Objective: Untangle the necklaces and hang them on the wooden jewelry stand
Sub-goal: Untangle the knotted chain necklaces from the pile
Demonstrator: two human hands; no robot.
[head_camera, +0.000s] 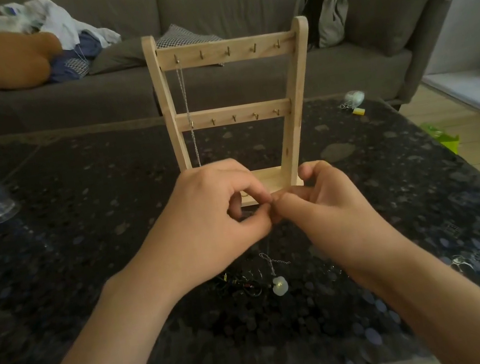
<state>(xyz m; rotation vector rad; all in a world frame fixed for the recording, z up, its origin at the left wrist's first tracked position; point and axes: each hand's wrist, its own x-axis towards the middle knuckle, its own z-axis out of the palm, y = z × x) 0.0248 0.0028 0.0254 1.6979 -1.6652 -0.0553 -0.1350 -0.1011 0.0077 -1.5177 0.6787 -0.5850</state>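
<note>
Hands working a necklace (271,264) before the wooden jewelry stand (227,56)
Centre frame, the left hand (220,204) and right hand (327,199) each pinch its thin chain; the pale pendant (279,285) sits lower, near the tabletop (83,239).

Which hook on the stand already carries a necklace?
The leftmost hook on the top rail: a silver chain hangs from it, while the rest are bare.

Stand (226,53) ctr; L/R sides open
</note>
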